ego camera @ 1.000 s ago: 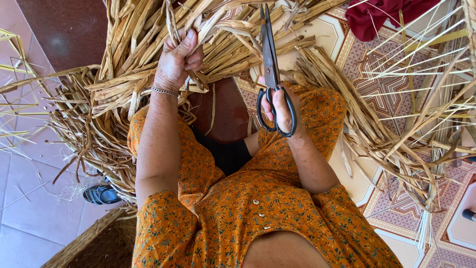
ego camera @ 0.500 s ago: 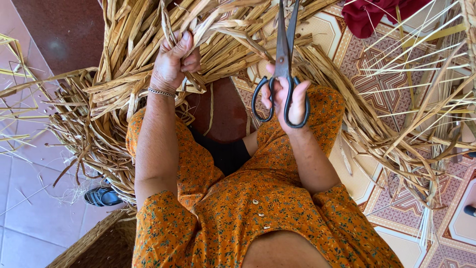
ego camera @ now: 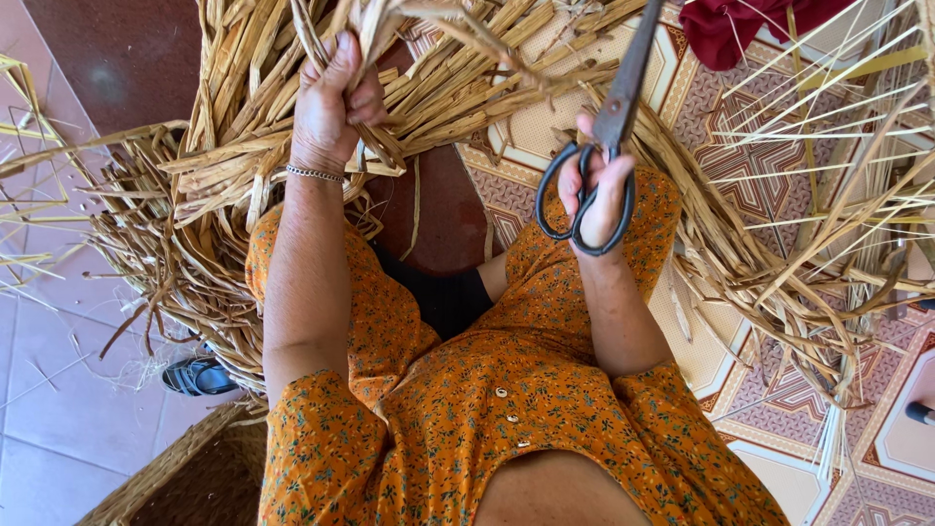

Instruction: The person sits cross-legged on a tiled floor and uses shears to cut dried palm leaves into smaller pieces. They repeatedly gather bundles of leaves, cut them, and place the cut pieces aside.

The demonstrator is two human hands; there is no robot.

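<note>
Left hand (ego camera: pixel 331 107) is fisted tight round a bundle of dry straw strips (ego camera: pixel 390 44) at eleven o'clock; right hand (ego camera: pixel 596 190) has fingers through the scissors (ego camera: pixel 606 146) at one o'clock, blades apparently closed. I judge the strips light, stiff, brittle; best gripped near the bunched ends.

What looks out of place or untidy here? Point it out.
Nothing looks damaged. The left hand grips dried straw strips; the right hand holds black scissors, blades together. Loose straw scraps litter the floor tiles, and a dark sandal sits half hidden under the straw.
</note>
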